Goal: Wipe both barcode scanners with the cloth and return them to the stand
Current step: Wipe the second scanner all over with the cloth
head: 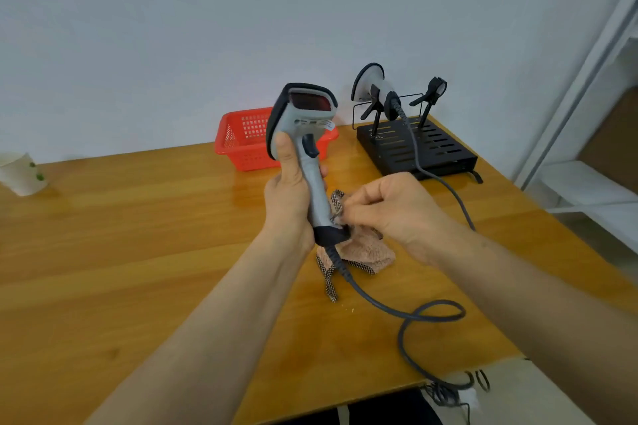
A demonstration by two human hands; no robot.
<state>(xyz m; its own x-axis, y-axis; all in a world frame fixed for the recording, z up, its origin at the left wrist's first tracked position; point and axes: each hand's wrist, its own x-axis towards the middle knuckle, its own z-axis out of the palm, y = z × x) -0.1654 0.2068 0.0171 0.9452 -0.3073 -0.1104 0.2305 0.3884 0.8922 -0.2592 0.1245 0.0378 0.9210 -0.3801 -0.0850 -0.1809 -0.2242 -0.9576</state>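
Observation:
My left hand [291, 188] grips a grey and black barcode scanner [303, 121] by its handle, upright above the table, red window facing me. Its grey cable [411, 314] loops over the table toward the near edge. My right hand [390, 209] pinches a pinkish checked cloth [359, 252] against the lower handle; the rest of the cloth hangs down onto the table. A second scanner [374, 88] rests in the left holder of the black stand [417, 148] at the back right. The right holder [433, 90] is empty.
A red plastic basket [241, 138] stands behind the held scanner, by the wall. A white paper cup [22, 172] sits at the far left. The second scanner's cable [445, 186] trails across the wooden table [138, 235]. A white shelf frame [587, 148] stands to the right.

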